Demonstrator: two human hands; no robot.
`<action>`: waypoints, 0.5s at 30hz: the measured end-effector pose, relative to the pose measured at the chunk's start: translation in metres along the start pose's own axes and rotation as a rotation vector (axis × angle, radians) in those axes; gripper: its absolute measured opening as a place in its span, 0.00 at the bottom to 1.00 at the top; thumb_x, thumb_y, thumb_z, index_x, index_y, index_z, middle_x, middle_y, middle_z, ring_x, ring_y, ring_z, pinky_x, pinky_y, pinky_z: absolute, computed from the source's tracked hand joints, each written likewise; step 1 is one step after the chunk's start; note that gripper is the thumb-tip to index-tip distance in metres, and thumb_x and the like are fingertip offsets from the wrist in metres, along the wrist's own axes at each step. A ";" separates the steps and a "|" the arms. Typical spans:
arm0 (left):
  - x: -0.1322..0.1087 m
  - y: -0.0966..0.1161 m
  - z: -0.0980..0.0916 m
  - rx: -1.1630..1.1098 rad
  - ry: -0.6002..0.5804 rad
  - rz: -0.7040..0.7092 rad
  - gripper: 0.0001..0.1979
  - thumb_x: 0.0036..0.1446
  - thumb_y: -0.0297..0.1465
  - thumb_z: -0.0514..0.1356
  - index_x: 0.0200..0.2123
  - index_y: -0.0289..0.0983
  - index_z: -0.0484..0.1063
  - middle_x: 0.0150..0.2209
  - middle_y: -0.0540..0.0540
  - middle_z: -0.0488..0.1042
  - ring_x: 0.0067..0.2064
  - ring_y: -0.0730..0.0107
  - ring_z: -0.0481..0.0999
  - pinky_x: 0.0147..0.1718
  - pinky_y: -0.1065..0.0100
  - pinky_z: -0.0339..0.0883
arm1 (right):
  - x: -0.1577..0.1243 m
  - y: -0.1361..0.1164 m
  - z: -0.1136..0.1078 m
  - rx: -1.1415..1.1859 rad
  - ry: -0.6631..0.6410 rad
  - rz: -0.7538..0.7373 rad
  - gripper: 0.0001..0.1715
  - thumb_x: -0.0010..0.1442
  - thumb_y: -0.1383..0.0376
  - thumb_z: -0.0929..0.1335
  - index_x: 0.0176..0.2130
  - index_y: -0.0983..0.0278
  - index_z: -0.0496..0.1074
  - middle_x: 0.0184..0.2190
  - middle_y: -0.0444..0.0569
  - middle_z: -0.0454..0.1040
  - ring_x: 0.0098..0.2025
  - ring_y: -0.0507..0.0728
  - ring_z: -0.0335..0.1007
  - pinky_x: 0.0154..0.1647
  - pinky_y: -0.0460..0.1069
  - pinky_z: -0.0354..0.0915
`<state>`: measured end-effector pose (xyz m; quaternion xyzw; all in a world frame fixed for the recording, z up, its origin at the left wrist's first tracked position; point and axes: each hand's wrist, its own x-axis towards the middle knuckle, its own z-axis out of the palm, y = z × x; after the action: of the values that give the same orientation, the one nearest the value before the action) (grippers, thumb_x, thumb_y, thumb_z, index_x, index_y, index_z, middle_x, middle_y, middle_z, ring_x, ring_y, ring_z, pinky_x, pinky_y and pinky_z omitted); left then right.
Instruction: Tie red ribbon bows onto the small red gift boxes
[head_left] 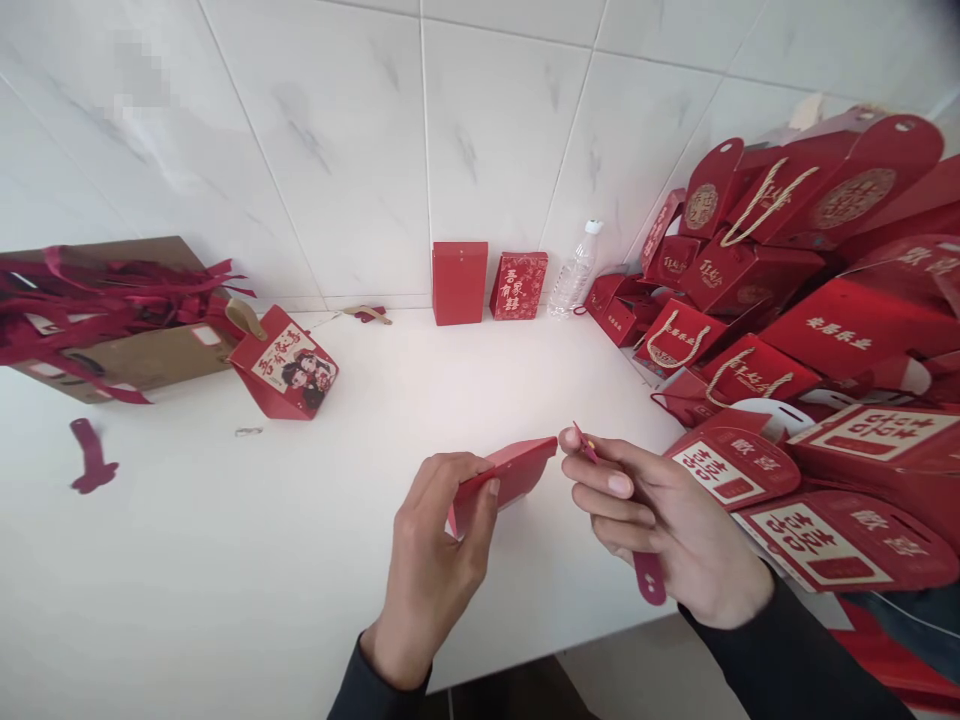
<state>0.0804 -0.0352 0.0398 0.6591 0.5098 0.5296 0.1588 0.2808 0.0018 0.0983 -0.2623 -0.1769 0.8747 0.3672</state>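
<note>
My left hand (439, 555) grips a small red gift box (514, 475) by its edge, thumb on the near face and fingers over the far side. The box is tilted above the white table. Just right of it, my right hand (637, 510) is closed on a dark red strap (649, 578). One end of the strap, with a small gold stud, sticks up between thumb and forefinger; its holed, rounded end hangs below the palm. The middle of the strap is hidden by the fingers. Strap and box are slightly apart.
Assembled red gift boxes (757, 290) are piled along the right side. At the wall stand a red box (459, 285), a printed box (519, 287) and a plastic bottle (574, 275). A handled box (289, 365), a cardboard box of ribbons (150, 355) and a loose strap (91, 457) lie left.
</note>
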 end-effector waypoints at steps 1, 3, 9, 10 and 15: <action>0.000 0.002 -0.001 0.013 0.002 -0.005 0.09 0.65 0.27 0.59 0.47 0.43 0.71 0.43 0.47 0.76 0.43 0.68 0.75 0.39 0.69 0.70 | -0.001 0.001 0.001 -0.004 -0.001 -0.001 0.08 0.63 0.67 0.73 0.36 0.65 0.69 0.21 0.34 0.55 0.17 0.45 0.34 0.12 0.37 0.48; 0.001 0.009 -0.002 0.059 0.024 0.001 0.13 0.64 0.28 0.61 0.52 0.43 0.70 0.49 0.44 0.74 0.50 0.64 0.74 0.45 0.65 0.71 | -0.002 0.002 0.002 -0.012 -0.005 0.000 0.06 0.63 0.67 0.73 0.38 0.65 0.71 0.20 0.34 0.53 0.17 0.46 0.33 0.12 0.37 0.46; -0.005 0.051 0.005 0.210 0.271 0.126 0.14 0.61 0.24 0.61 0.50 0.42 0.72 0.48 0.41 0.74 0.51 0.57 0.72 0.49 0.56 0.66 | -0.005 0.007 0.002 -0.001 -0.005 0.015 0.14 0.61 0.66 0.75 0.46 0.62 0.74 0.19 0.32 0.49 0.18 0.46 0.28 0.12 0.38 0.38; -0.008 0.058 0.008 0.182 0.278 0.116 0.14 0.62 0.26 0.61 0.50 0.43 0.72 0.46 0.42 0.75 0.48 0.57 0.72 0.47 0.56 0.66 | -0.006 0.009 0.003 -0.008 -0.005 0.012 0.14 0.61 0.66 0.75 0.47 0.62 0.74 0.19 0.32 0.49 0.18 0.46 0.28 0.12 0.38 0.38; -0.016 0.078 0.026 -0.033 0.176 -0.109 0.14 0.62 0.41 0.63 0.49 0.43 0.73 0.45 0.41 0.76 0.46 0.55 0.73 0.42 0.57 0.68 | -0.010 0.021 0.007 -0.141 0.012 -0.070 0.15 0.62 0.59 0.76 0.47 0.57 0.74 0.18 0.32 0.46 0.19 0.46 0.28 0.14 0.38 0.41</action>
<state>0.1434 -0.0735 0.0800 0.5788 0.5481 0.5842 0.1526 0.2708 -0.0208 0.0970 -0.2865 -0.2449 0.8452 0.3790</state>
